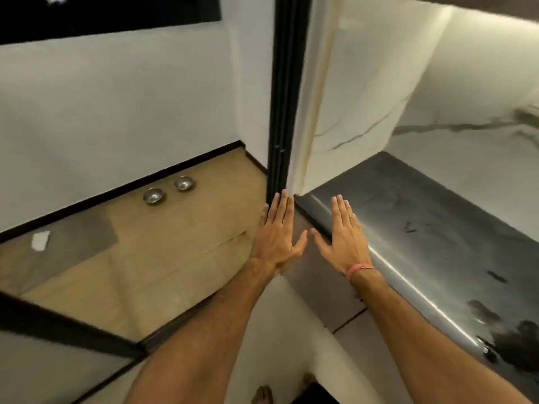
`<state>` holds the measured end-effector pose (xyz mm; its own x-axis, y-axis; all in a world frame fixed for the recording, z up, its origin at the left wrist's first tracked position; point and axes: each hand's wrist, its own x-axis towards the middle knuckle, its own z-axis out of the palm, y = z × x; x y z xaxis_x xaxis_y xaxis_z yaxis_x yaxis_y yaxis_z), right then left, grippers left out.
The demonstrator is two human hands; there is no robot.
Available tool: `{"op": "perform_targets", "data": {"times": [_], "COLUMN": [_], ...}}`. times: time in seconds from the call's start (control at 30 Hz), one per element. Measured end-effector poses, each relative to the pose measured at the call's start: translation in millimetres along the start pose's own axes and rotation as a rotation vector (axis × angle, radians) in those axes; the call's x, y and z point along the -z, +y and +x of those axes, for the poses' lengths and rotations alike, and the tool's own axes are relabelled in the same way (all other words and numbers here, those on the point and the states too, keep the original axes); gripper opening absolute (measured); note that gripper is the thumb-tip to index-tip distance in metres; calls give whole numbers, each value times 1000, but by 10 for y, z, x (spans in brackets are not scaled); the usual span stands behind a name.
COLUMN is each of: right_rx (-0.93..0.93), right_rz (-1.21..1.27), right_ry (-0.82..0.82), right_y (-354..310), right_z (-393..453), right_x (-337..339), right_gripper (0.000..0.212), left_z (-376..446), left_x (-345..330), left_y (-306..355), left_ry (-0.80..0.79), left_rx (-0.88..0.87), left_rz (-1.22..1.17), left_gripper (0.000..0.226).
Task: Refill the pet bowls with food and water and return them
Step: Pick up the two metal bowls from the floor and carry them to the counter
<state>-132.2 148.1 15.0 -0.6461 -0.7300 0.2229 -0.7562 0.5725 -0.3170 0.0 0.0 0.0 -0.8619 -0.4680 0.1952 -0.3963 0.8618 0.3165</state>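
Two steel bowls [167, 190] on floor by wall, untouched — both hands [280, 231] [342, 237] spread flat, empty. Next: walk over & pick up.

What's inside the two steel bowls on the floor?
Both steel bowls sit on the floor by the wall's dark skirting. Their insides show only shiny metal, no obvious food. Whether there is any water is too small to tell. Both hands are empty.

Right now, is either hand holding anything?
No. The left hand and right hand are open and flat; both bowls sit untouched on the floor.
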Motion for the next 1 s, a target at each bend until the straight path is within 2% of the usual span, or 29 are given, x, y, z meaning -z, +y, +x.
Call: {"op": "perform_targets", "data": {"times": [0.3, 0.47, 0.7, 1.0], "right_rx": [292, 429, 550, 606], "right_rz": [103, 128, 113, 44], "right_ry": [-211, -289, -348, -413], "right_y": [-1057, -1511, -1888, -2370], "right_z": [840, 1426, 2100, 2834], "right_x": [-973, -1388, -1721, -2295], "right_gripper": [89, 87, 82, 81], "left_z": [-442, -394, -136, 298], "left_x": [195, 347, 434, 393], "left_y": [-1367, -1924, -2427, -3344], "left_ry": [1, -7, -2, -21], "left_rx": [432, 606, 763, 842], "left_rz": [45, 110, 130, 137], "left_gripper": [102, 99, 99, 100]}}
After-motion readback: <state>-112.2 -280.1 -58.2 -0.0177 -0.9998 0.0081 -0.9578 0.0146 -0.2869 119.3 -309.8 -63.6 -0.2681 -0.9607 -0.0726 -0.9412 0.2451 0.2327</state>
